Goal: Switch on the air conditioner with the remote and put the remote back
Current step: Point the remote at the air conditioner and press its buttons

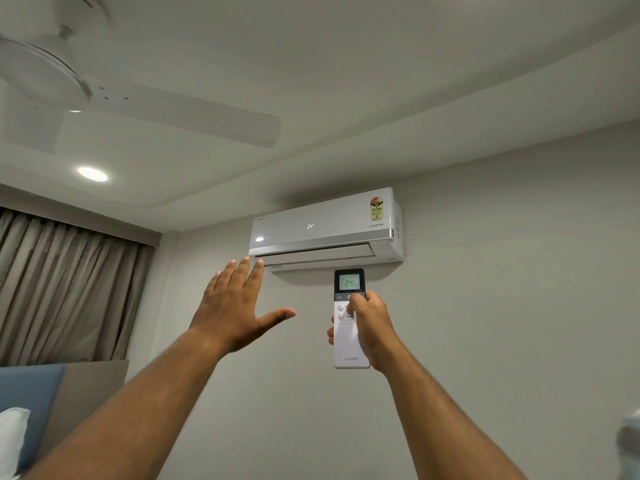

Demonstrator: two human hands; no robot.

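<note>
I'm looking up at a grey wall (502, 306) and ceiling (346, 64). One air conditioner (325, 227) hangs high on the far wall, its panel reading 24. One ceiling fan (104, 95) sits upper left, with one round light (92, 174) beside it and curtains (62, 289) further left. My right hand (372, 327) grips the one remote (349, 320) upright, just below the unit, thumb on the buttons, screen showing 24. My left hand (235, 306) is empty, fingers spread wide, raised toward the vent.
</note>
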